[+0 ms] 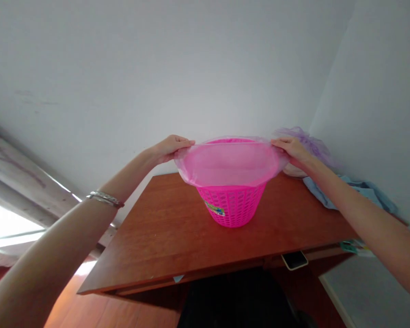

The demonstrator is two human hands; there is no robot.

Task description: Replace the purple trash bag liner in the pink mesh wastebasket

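A pink plastic mesh wastebasket stands upright on the wooden desk. A thin translucent plastic bag covers its mouth and hangs over the upper rim. My left hand pinches the bag's left edge at the rim. On the far side, my right hand grips the opposite edge. Through the bag, the pink inside of the basket shows faintly. A silver bracelet circles my left wrist.
A light blue cloth and a purple mesh puff lie at the desk's far right corner against the wall. A phone rests at the near edge. A bright window is at the left.
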